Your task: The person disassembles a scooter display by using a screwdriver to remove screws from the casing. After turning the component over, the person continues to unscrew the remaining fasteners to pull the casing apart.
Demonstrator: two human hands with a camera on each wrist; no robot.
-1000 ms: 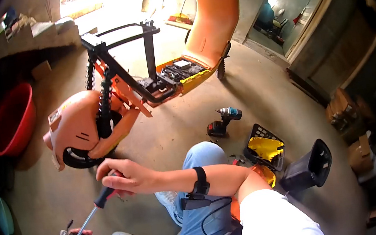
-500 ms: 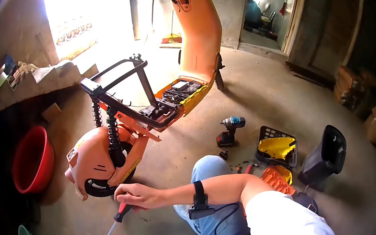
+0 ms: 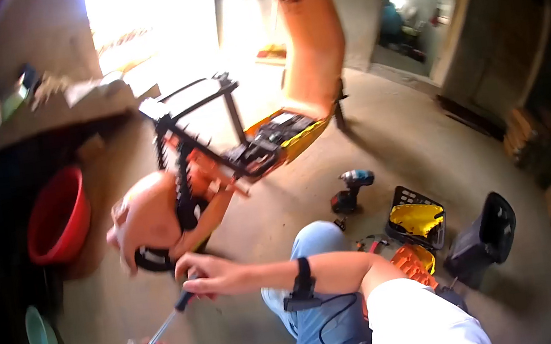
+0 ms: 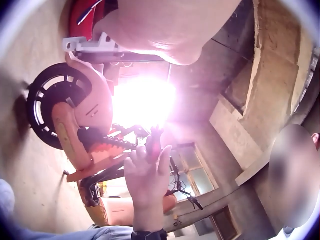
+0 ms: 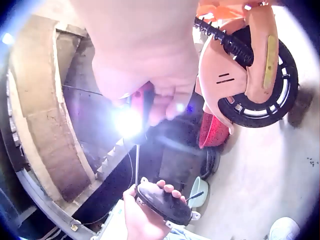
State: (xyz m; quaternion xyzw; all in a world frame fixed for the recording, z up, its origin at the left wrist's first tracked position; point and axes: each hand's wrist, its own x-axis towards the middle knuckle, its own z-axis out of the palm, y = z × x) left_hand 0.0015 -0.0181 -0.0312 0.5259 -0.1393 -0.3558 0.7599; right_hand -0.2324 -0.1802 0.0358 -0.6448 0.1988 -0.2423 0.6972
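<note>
My right hand (image 3: 216,275) grips a screwdriver (image 3: 183,300) with a red and black handle, its long metal shaft slanting down to the left. The tip meets the edge of a black oval part (image 5: 165,201) that has small metal tabs and a short black lead. My left hand (image 5: 142,220) holds this part from below, fingers wrapped over its far edge in the right wrist view. In the left wrist view, a pale metal bracket (image 4: 87,45) sticks out beside the left hand (image 4: 170,30), and the screwdriver is mostly lost in glare.
A partly stripped orange scooter (image 3: 308,49) stands ahead, its rear wheel nearest. On the floor to the right are a cordless drill (image 3: 354,188), a black and yellow basket-like part (image 3: 417,219) and a dark bin (image 3: 483,238). A red tub (image 3: 59,218) and a pale green basin (image 3: 41,336) stand left.
The head view has swung, so the scooter and floor items now sit lower and further right. My hands keep hold of the screwdriver and the oval part, with the tip still at the part.
</note>
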